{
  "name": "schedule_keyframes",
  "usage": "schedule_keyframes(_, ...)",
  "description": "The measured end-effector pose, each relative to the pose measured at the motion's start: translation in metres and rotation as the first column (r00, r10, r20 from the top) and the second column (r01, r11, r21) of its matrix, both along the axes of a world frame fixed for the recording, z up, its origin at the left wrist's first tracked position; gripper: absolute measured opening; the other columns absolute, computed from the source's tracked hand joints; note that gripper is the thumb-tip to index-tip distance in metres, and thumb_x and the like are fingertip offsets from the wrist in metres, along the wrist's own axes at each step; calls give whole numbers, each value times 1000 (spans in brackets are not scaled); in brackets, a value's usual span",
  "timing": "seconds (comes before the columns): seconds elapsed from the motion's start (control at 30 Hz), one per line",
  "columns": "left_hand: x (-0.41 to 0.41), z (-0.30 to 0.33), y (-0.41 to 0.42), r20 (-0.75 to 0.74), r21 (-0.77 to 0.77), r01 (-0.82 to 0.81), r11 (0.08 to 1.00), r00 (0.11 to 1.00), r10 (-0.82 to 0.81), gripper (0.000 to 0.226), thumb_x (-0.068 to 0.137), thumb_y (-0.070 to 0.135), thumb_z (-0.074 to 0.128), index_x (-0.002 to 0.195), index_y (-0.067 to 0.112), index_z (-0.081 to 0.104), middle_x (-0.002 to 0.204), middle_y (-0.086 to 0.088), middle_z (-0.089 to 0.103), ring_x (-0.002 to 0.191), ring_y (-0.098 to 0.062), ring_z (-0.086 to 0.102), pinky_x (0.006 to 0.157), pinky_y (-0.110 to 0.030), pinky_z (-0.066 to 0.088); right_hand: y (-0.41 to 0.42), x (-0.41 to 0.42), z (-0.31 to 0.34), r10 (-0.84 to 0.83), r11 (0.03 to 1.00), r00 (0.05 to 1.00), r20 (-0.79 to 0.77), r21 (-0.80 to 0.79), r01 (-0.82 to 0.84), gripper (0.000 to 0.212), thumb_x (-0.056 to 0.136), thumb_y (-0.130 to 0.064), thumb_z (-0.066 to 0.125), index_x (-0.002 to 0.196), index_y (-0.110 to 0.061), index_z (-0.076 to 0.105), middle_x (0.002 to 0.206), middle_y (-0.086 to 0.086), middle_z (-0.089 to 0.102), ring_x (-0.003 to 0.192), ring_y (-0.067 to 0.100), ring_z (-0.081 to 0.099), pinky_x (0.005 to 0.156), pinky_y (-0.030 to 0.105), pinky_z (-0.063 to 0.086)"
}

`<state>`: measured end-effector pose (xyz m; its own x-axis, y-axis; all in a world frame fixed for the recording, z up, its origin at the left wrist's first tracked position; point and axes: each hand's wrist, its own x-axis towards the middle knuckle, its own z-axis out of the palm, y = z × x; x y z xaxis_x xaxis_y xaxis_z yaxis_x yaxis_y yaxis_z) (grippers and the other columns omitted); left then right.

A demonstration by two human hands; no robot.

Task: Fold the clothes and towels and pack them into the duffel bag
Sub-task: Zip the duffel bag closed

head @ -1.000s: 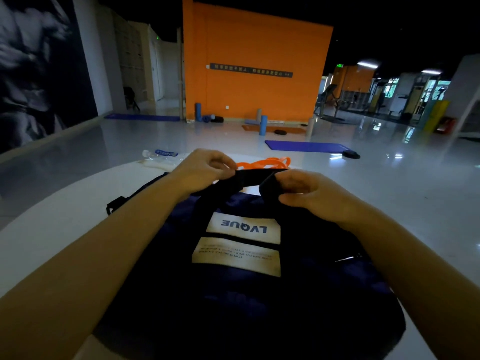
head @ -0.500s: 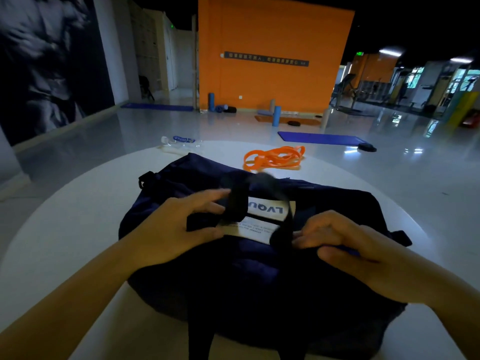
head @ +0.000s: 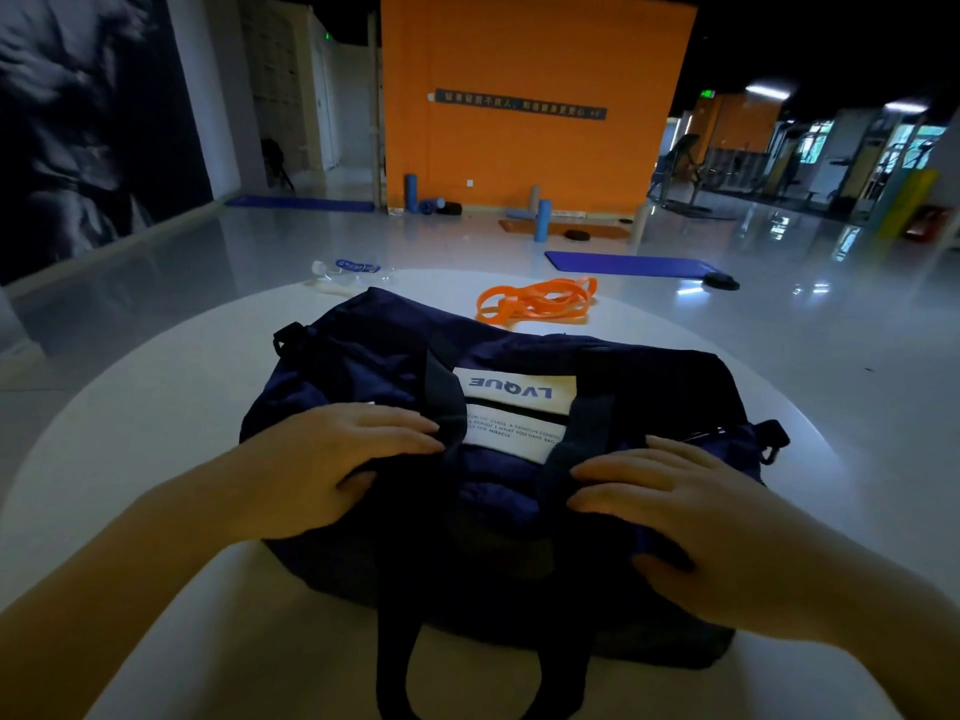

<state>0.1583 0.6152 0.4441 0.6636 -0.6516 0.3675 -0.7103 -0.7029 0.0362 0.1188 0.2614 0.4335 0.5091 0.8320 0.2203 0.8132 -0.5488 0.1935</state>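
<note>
Our left grip lies flat on top of the dark blue duffel bag, with the fingers straight and spread a little. Our right grip lies flat on the bag too, on the other side, with its fingers straight and close together. Neither one is pinching anything. We press down on the soft top of the bag with both.

The bag sits in the middle of the round white surface, right in front of us. It looks full and puffy. Between our hands we see two white labels on the bag, with two black straps running beside them. One black handle loop hangs down over the near side of the bag, toward us.

Behind the bag, an orange stretchy band lies in a loose pile on the surface. At the far edge, a clear water bottle with a blue label lies on its side.

Farther away there is a shiny floor, a blue mat and a big orange wall.
</note>
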Motion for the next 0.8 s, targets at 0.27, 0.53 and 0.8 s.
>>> schedule_keyframes(0.27,3,13,6,-112,-338,-22,941,994,-17,40,87,32,39,120,38,59,118,17,66,112,3,57,101,-12,39,12,25,26,10,998,994,111,64,-17,34,80,-27,59,113,-31,59,114,-7,68,105,8,64,101,33,44)
schedule_keyframes(0.53,15,53,-6,-280,-382,-31,924,956,-83,36,77,79,39,110,71,48,107,43,58,99,15,58,88,-5,43,-2,23,46,104,748,874,-474,617,245,26,95,-52,41,103,-38,62,99,-4,68,93,20,66,83,41,53)
schedule_keyframes(0.8,29,56,-26,-483,-515,-103,851,855,-189,28,81,45,41,87,53,67,88,24,69,84,3,65,73,-6,45,5,47,58,112,861,738,-666,436,263,23,86,-27,66,107,-30,60,109,-12,64,103,7,63,88,21,51)
